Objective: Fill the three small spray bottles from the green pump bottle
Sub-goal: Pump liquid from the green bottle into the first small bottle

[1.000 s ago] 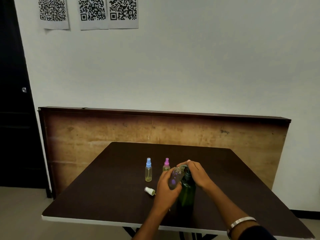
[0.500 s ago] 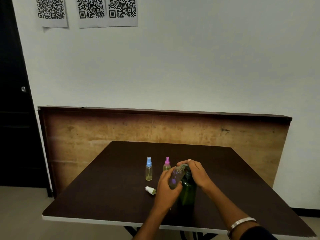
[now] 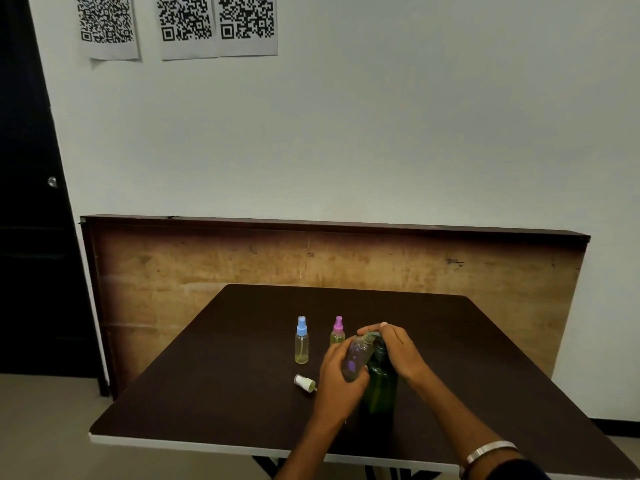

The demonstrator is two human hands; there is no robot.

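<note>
The dark green pump bottle (image 3: pixel 380 389) stands upright near the table's front middle. My right hand (image 3: pixel 398 351) lies over its pump head, fingers curled round the spout. My left hand (image 3: pixel 337 384) grips a small uncapped spray bottle (image 3: pixel 356 358), clear with purple marks, tilted with its mouth up against the pump spout. Its white spray cap (image 3: pixel 304 382) lies on the table just left of my left hand. A blue-capped spray bottle (image 3: pixel 301 341) and a pink-capped spray bottle (image 3: pixel 337 332) stand upright behind, both holding yellowish liquid.
The dark brown table (image 3: pixel 225 358) has a white front edge. A wooden board (image 3: pixel 207 271) leans against the white wall behind it. A dark door (image 3: pixel 31 237) is at the left. QR code sheets (image 3: pixel 214 26) hang on the wall.
</note>
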